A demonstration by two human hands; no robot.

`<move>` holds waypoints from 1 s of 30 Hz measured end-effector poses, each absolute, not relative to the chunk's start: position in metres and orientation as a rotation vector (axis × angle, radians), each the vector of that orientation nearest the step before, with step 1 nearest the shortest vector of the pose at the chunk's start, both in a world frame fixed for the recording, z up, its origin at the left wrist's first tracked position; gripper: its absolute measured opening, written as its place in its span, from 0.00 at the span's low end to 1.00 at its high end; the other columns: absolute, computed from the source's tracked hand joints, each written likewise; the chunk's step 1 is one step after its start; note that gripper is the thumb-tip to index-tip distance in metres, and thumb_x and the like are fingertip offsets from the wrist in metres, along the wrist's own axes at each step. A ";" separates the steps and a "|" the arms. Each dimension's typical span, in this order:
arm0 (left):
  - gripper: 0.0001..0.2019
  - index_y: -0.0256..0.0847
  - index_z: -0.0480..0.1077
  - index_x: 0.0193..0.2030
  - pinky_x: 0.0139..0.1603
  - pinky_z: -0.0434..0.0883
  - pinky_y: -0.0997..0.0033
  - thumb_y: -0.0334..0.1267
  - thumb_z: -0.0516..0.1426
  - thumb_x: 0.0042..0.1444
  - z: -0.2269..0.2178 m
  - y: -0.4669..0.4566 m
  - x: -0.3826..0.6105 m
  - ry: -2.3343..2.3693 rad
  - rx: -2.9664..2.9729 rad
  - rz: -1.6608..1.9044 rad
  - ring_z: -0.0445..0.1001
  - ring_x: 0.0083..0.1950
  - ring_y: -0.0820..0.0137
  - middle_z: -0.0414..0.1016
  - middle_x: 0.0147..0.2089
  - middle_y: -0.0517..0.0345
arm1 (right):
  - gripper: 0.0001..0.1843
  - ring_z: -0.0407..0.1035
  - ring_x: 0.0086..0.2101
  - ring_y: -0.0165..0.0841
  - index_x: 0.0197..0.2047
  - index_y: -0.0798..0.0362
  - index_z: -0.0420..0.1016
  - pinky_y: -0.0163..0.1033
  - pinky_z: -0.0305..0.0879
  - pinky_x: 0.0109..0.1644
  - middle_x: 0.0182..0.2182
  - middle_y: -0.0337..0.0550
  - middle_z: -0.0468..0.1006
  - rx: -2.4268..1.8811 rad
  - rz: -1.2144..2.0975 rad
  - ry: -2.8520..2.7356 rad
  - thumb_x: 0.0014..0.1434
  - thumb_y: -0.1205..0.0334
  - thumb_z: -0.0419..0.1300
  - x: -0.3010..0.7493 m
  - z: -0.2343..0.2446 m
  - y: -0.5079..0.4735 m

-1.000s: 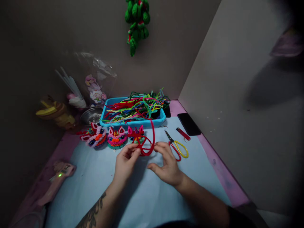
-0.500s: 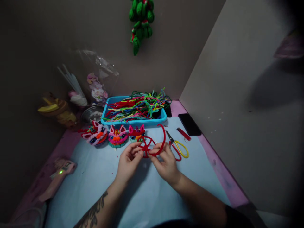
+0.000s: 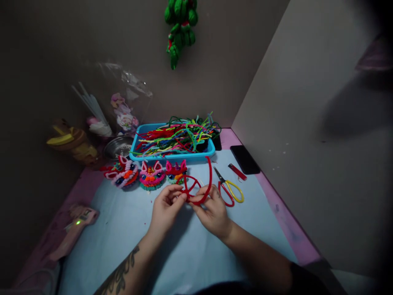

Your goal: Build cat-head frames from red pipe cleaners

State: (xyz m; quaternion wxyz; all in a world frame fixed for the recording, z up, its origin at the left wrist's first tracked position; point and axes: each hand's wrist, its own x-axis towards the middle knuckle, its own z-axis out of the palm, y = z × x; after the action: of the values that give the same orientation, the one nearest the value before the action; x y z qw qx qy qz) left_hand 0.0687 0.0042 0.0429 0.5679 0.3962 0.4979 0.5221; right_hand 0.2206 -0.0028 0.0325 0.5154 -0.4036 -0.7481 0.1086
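Observation:
Between my hands is a red pipe-cleaner wheel (image 3: 190, 185) with spokes meeting at a hub. My left hand (image 3: 167, 205) pinches it near the hub with thumb and fingers. My right hand (image 3: 213, 211) grips a loose red pipe cleaner (image 3: 210, 176) at the wheel's lower right; its free end curves upward past the fingers. Fingertips partly hide the wheel's lower rim. Scissors (image 3: 226, 186) with one red and one yellow handle lie just right of my right hand. Three colourful pipe-cleaner animal heads (image 3: 152, 176) sit in a row beyond my left hand.
A blue tray (image 3: 172, 157) heaped with multicoloured pipe cleaners stands at the back. On the right lie a red lighter-like item (image 3: 237, 172) and a black phone (image 3: 245, 159). A metal bowl (image 3: 118, 148) is at back left, a pink device with a green light (image 3: 75, 231) at left.
The red wheel has tilted and shifted slightly down and left in my fingers. The loose pipe cleaner's free end has straightened and points more upward. Both hands keep their grip.

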 end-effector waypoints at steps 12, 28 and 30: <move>0.10 0.38 0.68 0.37 0.30 0.64 0.77 0.37 0.63 0.48 0.041 0.003 0.067 1.207 1.095 1.231 0.69 0.29 0.76 0.72 0.30 0.61 | 0.05 0.66 0.37 0.35 0.35 0.50 0.74 0.43 0.66 0.41 0.33 0.42 0.68 -1.028 0.358 -1.704 0.56 0.69 0.61 0.220 0.029 -0.001; 0.06 0.39 0.67 0.35 0.24 0.57 0.78 0.37 0.58 0.53 0.042 -0.002 0.068 1.269 1.379 1.165 0.58 0.24 0.77 0.69 0.28 0.63 | 0.02 0.67 0.38 0.34 0.32 0.50 0.73 0.41 0.66 0.42 0.34 0.42 0.69 -1.114 0.410 -1.619 0.56 0.66 0.61 0.219 0.030 0.001; 0.06 0.39 0.67 0.35 0.24 0.57 0.77 0.37 0.58 0.53 0.042 -0.002 0.068 1.276 1.407 1.157 0.59 0.23 0.77 0.69 0.28 0.63 | 0.03 0.67 0.38 0.34 0.32 0.50 0.73 0.41 0.66 0.42 0.34 0.41 0.69 -1.117 0.412 -1.611 0.56 0.67 0.61 0.219 0.030 0.001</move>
State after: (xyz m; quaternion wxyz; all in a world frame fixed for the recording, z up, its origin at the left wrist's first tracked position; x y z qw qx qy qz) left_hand 0.0683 -0.0019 0.0418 0.4428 0.5672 0.5144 0.4665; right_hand 0.2189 0.0013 0.0301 0.5391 -0.4695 -0.6775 0.1730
